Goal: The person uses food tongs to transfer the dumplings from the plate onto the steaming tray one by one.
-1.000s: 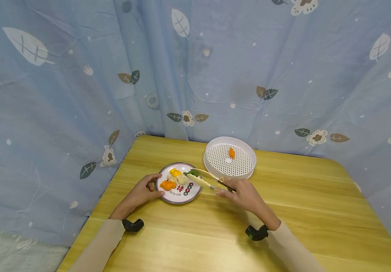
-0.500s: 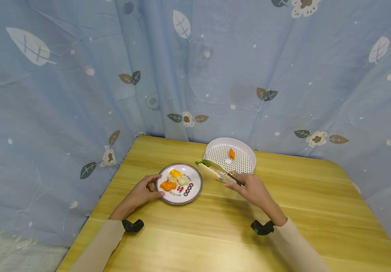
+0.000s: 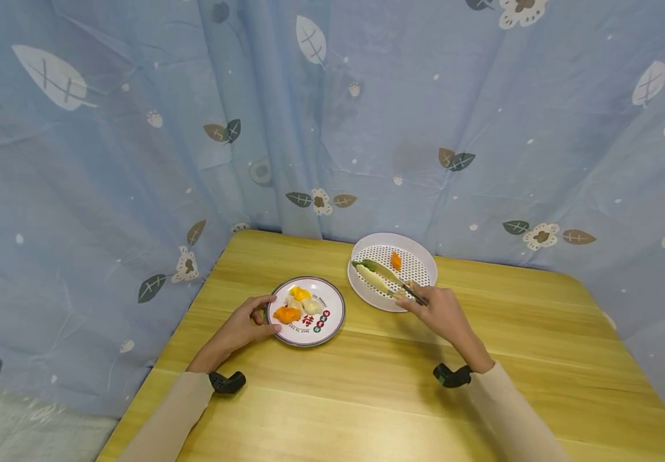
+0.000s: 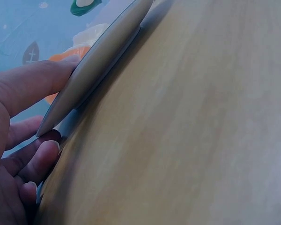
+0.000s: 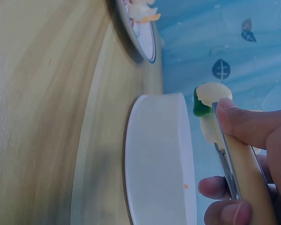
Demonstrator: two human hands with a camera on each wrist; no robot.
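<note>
My left hand (image 3: 244, 325) grips the near left rim of a white plate (image 3: 332, 314), thumb and fingers on either side of the edge. On the plate lie an orange dumpling (image 3: 287, 315), a yellow one (image 3: 300, 293) and pale ones (image 3: 312, 307). My right hand (image 3: 443, 313) holds food tongs (image 3: 374, 280) with cream scalloped heads. Between those heads sits a green piece (image 5: 200, 104), mostly hidden, its kind unclear. The tongs' heads are over a white perforated steamer tray (image 3: 360, 290), where an orange dumpling-like piece (image 3: 396, 260) lies.
Both vessels stand on a wood-grain table (image 3: 286, 410), the tray to the right of the plate. A blue leaf-patterned curtain (image 3: 390, 115) hangs behind and left of the table. Black devices (image 3: 227, 383) are worn at both wrists.
My right hand has carried the tongs and the green piece from above the plate rightward, over the tray. My left hand keeps its hold on the plate.
</note>
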